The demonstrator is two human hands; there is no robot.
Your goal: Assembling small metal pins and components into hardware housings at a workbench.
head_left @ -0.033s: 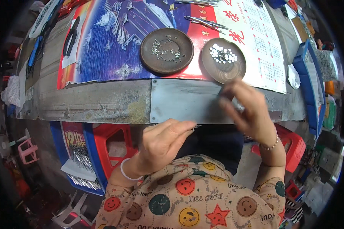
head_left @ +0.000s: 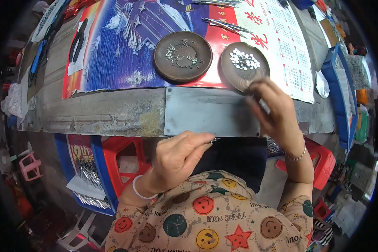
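Observation:
My left hand is closed in a pinch at the table's near edge. A small, thin metal piece sticks out from its fingertips; its exact kind is too small to make out. My right hand hangs at the near rim of the right brown dish, its fingers bent and smeared by motion, so I cannot see whether they hold anything. White round beads or caps lie in that dish with some darker bits. To its left, another brown dish holds several small metal pins.
A grey metal plate covers the table's front edge. Behind the dishes lie slim metal tools on a printed calendar sheet. Black-handled pliers rest at left. Blue trays flank me, the left tray holding metal pieces, the right tray beside the table.
My right hand has shifted slightly to the right and up, near the right dish's rim. The left hand keeps its pinch on the metal piece almost unmoved.

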